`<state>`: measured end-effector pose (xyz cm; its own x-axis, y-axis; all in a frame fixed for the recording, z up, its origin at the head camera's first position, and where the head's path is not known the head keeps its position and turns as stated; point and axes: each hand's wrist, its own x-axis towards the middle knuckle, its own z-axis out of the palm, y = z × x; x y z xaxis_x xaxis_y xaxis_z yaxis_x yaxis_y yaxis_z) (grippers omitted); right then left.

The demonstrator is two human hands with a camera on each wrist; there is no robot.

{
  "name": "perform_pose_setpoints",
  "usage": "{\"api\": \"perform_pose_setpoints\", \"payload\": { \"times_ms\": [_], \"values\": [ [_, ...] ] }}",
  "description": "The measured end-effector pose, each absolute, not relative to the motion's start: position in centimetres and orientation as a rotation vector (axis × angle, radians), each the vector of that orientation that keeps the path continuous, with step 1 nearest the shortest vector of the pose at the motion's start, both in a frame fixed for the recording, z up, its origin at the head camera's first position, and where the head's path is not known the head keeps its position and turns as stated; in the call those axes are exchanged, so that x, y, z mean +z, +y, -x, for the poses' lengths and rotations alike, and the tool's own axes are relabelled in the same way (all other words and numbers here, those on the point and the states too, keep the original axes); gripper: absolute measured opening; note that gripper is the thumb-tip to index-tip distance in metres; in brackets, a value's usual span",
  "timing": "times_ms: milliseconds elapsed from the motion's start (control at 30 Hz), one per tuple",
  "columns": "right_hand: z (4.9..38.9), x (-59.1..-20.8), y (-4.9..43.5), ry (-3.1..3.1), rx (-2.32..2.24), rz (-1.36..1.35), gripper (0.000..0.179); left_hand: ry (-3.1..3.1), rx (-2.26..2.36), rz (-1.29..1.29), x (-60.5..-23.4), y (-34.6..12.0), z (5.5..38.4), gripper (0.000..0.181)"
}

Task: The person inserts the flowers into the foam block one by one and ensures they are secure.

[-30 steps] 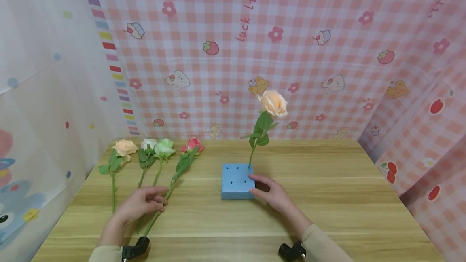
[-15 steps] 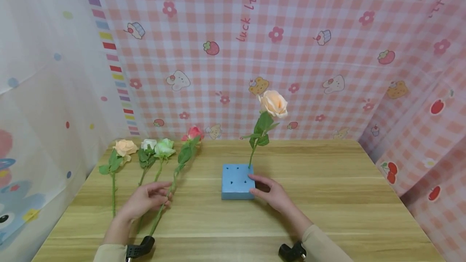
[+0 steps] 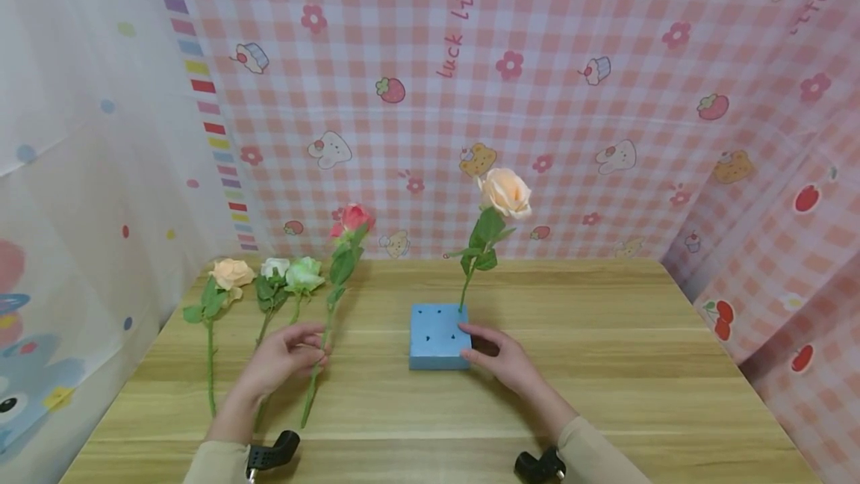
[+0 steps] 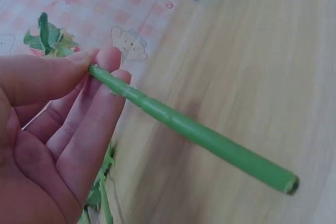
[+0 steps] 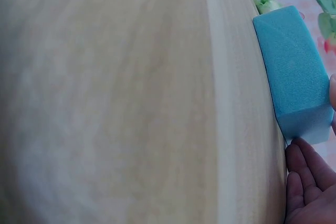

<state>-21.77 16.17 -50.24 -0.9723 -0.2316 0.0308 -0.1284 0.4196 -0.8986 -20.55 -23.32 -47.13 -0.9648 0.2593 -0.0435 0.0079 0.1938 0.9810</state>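
A pink rose is pinched by its green stem between the thumb and fingers of my left hand, bloom raised and pointing away. In the left wrist view, the cut end of the stem juts out past the fingers over the table. My right hand holds the right side of a blue foam block, with a finger at its top edge and the thumb at its front corner. Several small holes dot the top of the block. A peach rose stands upright in its back right corner.
Left of my left hand lie another peach rose, a white rose and a green rose, partly overlapped by the hand. Checked pink cloth hangs behind the wooden table.
My left hand has moved slightly right and lifted the pink rose, its bloom rising and its stem turning more upright. The right hand and foam block have stayed in place.
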Motion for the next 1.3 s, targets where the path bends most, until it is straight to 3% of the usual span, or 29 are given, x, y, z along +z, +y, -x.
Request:
{"api": "perform_pose_setpoints", "payload": {
  "times_ms": [1300],
  "values": [
    [21.6,-50.1,16.2,2.549,-1.649,0.317,0.045,2.330,1.905,-0.354,-41.5,-14.5,24.0,0.035]
  ]
}}
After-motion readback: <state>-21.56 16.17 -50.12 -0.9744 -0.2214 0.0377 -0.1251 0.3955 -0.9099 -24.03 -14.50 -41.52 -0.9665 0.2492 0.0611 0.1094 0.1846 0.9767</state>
